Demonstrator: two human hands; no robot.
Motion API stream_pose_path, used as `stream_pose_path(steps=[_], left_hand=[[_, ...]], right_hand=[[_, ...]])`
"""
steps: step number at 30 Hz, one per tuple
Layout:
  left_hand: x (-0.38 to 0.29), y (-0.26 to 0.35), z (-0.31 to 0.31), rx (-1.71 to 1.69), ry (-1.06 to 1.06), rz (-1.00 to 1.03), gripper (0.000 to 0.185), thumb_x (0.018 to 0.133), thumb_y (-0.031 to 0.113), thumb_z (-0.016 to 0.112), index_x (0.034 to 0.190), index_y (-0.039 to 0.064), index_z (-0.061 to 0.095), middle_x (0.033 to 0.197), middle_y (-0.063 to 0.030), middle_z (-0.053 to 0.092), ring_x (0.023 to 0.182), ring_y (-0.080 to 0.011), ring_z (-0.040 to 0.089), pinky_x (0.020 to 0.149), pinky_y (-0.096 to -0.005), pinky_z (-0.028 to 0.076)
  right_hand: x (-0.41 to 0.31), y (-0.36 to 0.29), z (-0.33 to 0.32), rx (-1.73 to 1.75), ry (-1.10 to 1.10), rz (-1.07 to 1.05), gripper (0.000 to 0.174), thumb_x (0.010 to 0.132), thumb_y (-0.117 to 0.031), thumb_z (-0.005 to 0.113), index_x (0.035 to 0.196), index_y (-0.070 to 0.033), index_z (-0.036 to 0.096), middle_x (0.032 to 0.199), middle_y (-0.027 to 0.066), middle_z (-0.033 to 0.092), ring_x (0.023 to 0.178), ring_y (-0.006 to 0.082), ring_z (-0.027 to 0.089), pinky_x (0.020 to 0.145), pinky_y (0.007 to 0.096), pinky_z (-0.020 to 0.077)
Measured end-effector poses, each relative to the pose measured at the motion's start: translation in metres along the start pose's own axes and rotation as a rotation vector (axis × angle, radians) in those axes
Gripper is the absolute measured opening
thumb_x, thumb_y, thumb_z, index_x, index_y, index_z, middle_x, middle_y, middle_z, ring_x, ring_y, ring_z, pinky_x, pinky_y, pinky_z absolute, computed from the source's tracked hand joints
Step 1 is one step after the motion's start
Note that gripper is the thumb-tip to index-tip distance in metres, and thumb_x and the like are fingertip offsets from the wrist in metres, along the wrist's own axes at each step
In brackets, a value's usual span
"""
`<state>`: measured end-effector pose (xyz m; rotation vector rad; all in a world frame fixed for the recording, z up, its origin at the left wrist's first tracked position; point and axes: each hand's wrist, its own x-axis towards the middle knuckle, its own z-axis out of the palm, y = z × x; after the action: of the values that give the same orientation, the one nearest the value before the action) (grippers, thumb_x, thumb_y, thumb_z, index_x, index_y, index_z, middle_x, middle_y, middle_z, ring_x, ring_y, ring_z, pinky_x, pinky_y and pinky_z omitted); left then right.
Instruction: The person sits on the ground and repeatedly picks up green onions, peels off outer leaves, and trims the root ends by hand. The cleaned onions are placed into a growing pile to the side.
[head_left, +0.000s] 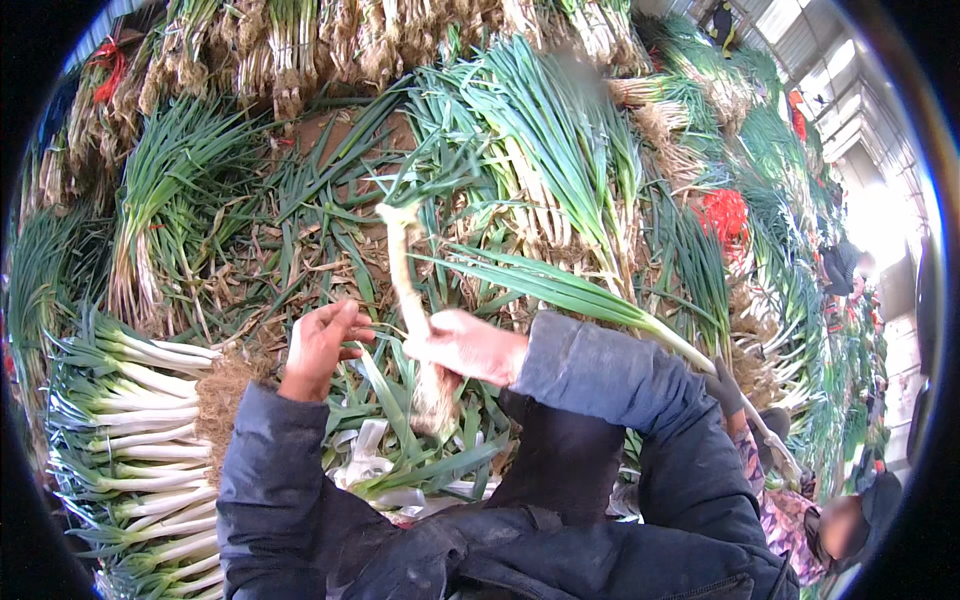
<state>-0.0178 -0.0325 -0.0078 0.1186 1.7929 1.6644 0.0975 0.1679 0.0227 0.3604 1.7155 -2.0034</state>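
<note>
My right hand (469, 346) is closed around a green onion stalk (405, 277), which stands nearly upright in the picture with its roots towards me and its green leaves away; it is blurred. To the left, my left hand (322, 346) has its fingers curled, with a thin strip of leaf between it and the stalk; whether it grips the strip is unclear. Below the hands lie loose green leaves (390, 405) and white plastic (367, 454). Trimmed green onions (157, 412) lie in a row at the left, roots facing me.
Untrimmed onion bundles (525, 165) lie ahead, with peeled leaf scraps (300, 255) on the ground. More bundles (292, 45) line the far side. Red ties (724, 214) lie at the right. A co-worker (817, 525) sits close at my right, a gloved hand (724, 386) holding another onion.
</note>
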Motion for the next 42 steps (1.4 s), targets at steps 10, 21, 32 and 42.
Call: stream_pose_path(steps=[10,21,32,42], left_hand=[[0.033,-0.060,-0.011,-0.540,0.187,-0.127,0.025,0.101,0.027,0.054,0.097,0.002,0.057,0.078,-0.0086,0.065,0.064,-0.0183,0.060,0.057,-0.0318,0.047],[0.014,-0.028,-0.012,-0.459,0.228,0.267,0.014,0.097,0.015,0.060,0.095,0.001,0.062,0.079,-0.0053,0.066,0.064,-0.0135,0.063,0.057,-0.0259,0.050],[-0.007,-0.021,0.020,-0.426,0.058,0.438,0.016,0.097,0.016,0.061,0.102,0.001,0.064,0.087,-0.0038,0.065,0.074,-0.0139,0.063,0.068,-0.0266,0.049],[-0.020,-0.019,0.020,-0.404,-0.061,0.438,0.018,0.099,0.014,0.058,0.110,0.001,0.062,0.091,-0.0057,0.067,0.079,-0.0149,0.065,0.072,-0.0279,0.051]], right_hand=[[-0.043,0.033,0.064,-0.498,-0.136,-0.195,0.028,0.095,-0.025,0.064,0.097,0.002,0.057,0.073,0.0069,0.059,0.065,0.0133,0.056,0.060,0.0321,0.0475],[-0.035,0.037,0.067,-0.974,-0.198,-0.175,0.044,0.086,-0.047,0.067,0.095,-0.004,0.064,0.070,0.0158,0.064,0.066,0.0324,0.065,0.064,0.0444,0.0496],[-0.011,0.025,0.044,-0.665,0.236,-0.431,0.026,0.094,-0.022,0.067,0.103,0.002,0.063,0.083,0.0079,0.068,0.074,0.0115,0.061,0.070,0.0297,0.0519],[0.002,0.019,0.045,-0.436,0.377,-0.449,0.024,0.095,-0.021,0.065,0.098,0.003,0.064,0.079,0.0069,0.067,0.073,0.0095,0.061,0.067,0.0276,0.0513]])
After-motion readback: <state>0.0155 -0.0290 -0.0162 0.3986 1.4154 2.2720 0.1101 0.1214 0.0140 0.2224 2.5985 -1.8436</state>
